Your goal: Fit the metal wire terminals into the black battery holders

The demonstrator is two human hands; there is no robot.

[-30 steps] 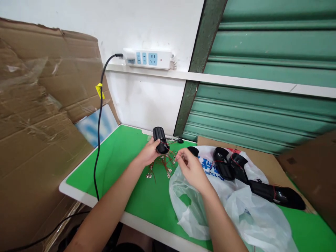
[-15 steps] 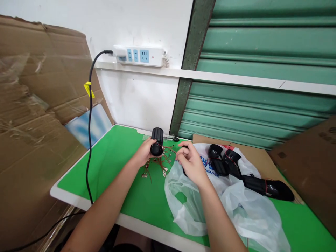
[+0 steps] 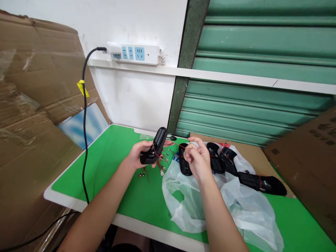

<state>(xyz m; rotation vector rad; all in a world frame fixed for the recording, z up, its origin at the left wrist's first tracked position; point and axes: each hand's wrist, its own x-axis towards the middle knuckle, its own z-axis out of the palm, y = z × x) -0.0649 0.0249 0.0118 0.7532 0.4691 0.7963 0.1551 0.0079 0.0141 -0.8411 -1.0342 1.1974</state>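
Observation:
My left hand (image 3: 137, 154) is closed around a black plastic housing (image 3: 160, 138), held tilted above the table, its long hollow side showing. A thin red wire (image 3: 179, 144) stretches from near the housing to my right hand (image 3: 198, 156), whose fingers are pinched on it. Below the housing lie several thin red-brown wires with small metal contact pieces (image 3: 162, 170). Just left of my right hand, another black housing (image 3: 184, 164) rests on the plastic bag.
A crumpled white plastic bag (image 3: 189, 213) spreads over the green tabletop (image 3: 105, 168). More black housings (image 3: 249, 180) with red wires lie at the right. A black cable (image 3: 84, 140) hangs at the left from a power strip (image 3: 135, 53). Cardboard (image 3: 34, 115) stands at both sides.
My left hand has turned the housing from upright to tilted, with its hollow side now showing. My right hand has moved right, drawing a red wire taut and uncovering a housing on the bag.

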